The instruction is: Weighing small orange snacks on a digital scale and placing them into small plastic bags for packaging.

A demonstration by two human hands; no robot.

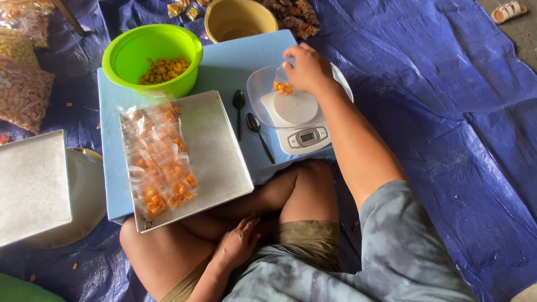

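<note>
At far left, clear bags of pale snacks [22,92] lie on a blue tarp [447,112], beside a steel tray [31,187] set over a round plate. On a low blue board [224,61] stands a green bowl [152,56] holding orange snack pieces. In front of it a second steel tray [218,151] carries a row of filled clear packets [159,162], their line running away from the person, long sides across it. Two black spoons [249,126] lie with bowls pointing away, handles towards the person.

The left hand [238,243] rests loosely open on the crossed legs, holding nothing. The right hand [306,70] reaches out over a white kitchen scale [299,120], fingers closed on the top of a small clear bag [282,86] part-filled with orange pieces. The bag hangs upright, mouth up, long axis vertical, just above or touching the platform; which cannot be told.

The step appears to be weighing one portion. The next move likely calls for releasing the bag so it stands unaided.
</note>
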